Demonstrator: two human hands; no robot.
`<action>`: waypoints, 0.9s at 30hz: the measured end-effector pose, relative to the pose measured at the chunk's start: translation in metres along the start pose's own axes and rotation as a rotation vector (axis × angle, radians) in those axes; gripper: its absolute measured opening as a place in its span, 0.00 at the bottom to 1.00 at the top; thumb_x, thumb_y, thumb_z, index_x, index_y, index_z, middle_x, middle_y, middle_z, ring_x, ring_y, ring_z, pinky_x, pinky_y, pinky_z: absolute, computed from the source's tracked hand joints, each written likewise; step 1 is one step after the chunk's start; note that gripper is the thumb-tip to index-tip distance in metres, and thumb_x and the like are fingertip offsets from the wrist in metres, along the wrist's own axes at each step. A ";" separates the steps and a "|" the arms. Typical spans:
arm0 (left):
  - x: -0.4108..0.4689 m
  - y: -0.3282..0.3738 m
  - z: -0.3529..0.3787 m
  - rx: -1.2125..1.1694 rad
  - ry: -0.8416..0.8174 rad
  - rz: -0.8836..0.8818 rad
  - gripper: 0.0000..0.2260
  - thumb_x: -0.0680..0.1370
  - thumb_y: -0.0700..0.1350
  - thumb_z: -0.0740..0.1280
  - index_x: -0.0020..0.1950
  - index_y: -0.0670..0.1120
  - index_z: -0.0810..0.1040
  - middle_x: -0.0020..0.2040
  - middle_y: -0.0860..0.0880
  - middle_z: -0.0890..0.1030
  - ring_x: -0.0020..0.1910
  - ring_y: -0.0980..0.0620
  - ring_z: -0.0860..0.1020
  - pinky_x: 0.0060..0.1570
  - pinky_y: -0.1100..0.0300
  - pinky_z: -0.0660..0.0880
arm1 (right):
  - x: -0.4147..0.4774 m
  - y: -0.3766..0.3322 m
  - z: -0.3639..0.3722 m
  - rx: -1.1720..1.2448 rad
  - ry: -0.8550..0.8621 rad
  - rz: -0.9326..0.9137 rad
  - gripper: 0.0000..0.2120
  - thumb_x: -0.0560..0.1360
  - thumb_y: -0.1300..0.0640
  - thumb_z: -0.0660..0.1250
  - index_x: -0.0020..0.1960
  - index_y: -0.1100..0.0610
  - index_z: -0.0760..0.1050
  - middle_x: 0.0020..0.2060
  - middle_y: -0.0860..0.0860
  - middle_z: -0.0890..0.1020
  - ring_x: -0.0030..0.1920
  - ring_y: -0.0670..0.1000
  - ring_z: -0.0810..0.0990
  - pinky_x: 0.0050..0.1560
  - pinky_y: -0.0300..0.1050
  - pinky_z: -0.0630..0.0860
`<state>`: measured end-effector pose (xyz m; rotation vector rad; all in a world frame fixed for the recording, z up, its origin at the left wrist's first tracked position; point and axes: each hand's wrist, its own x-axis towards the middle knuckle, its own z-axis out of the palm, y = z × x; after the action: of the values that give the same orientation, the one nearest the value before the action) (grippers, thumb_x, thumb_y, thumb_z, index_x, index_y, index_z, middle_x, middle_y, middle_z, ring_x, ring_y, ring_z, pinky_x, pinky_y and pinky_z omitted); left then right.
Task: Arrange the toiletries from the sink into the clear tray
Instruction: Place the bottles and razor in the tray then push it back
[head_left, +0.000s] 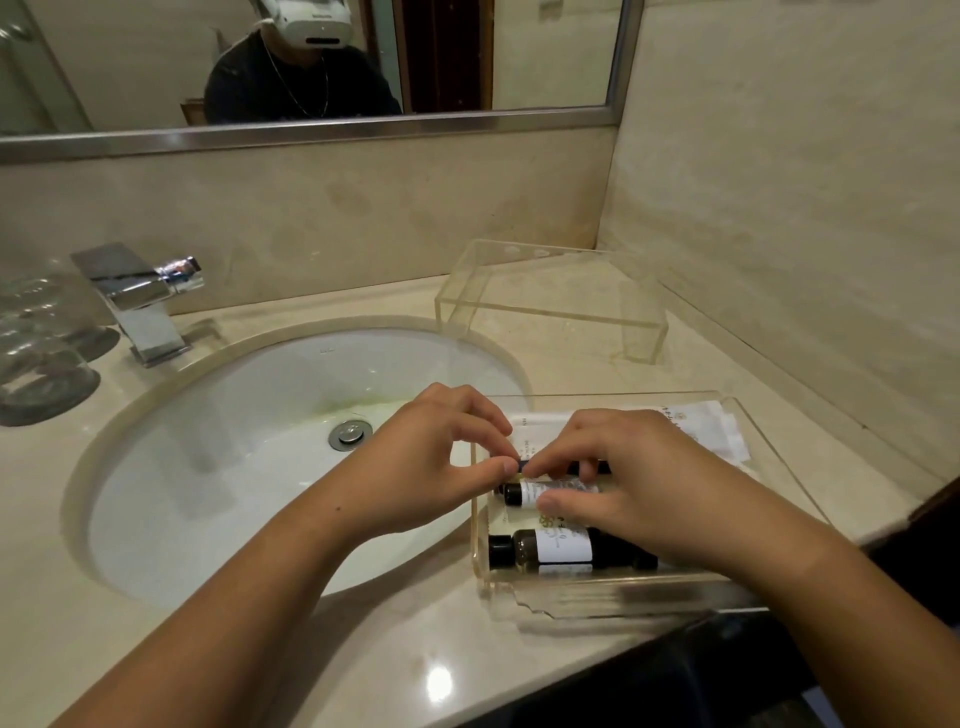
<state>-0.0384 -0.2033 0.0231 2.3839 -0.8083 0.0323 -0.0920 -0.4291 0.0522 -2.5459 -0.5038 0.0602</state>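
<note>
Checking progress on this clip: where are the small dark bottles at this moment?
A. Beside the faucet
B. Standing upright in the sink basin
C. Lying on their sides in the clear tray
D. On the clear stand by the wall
C: the small dark bottles lie on their sides inside the clear tray, under the left hand and right hand; the sink basin holds none.

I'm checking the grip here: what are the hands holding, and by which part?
Both hands pinch one small dark bottle lying in the clear tray. The left hand takes its cap end, and the right hand covers its body.
</note>
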 end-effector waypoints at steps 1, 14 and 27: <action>0.000 0.000 0.000 -0.004 0.001 0.003 0.06 0.77 0.58 0.71 0.49 0.60 0.87 0.54 0.65 0.79 0.59 0.63 0.72 0.53 0.68 0.67 | -0.001 0.000 0.000 0.020 0.012 0.003 0.12 0.73 0.43 0.73 0.57 0.38 0.83 0.41 0.38 0.77 0.45 0.40 0.78 0.47 0.34 0.73; -0.015 0.010 -0.017 0.000 0.094 -0.155 0.11 0.77 0.61 0.66 0.59 0.65 0.79 0.60 0.67 0.74 0.59 0.68 0.74 0.54 0.71 0.72 | -0.054 0.031 -0.021 0.080 0.340 0.096 0.07 0.73 0.47 0.72 0.50 0.37 0.82 0.52 0.36 0.81 0.55 0.39 0.78 0.52 0.33 0.70; -0.064 0.041 0.019 -0.292 0.152 -0.398 0.19 0.80 0.53 0.67 0.68 0.69 0.69 0.63 0.67 0.78 0.56 0.70 0.78 0.54 0.64 0.77 | -0.097 0.059 -0.003 0.168 0.481 0.401 0.22 0.69 0.42 0.73 0.63 0.36 0.76 0.74 0.43 0.69 0.72 0.46 0.69 0.67 0.42 0.65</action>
<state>-0.1167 -0.2044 0.0169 2.1890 -0.2391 -0.0615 -0.1616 -0.5123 0.0184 -2.3442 0.1910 -0.3413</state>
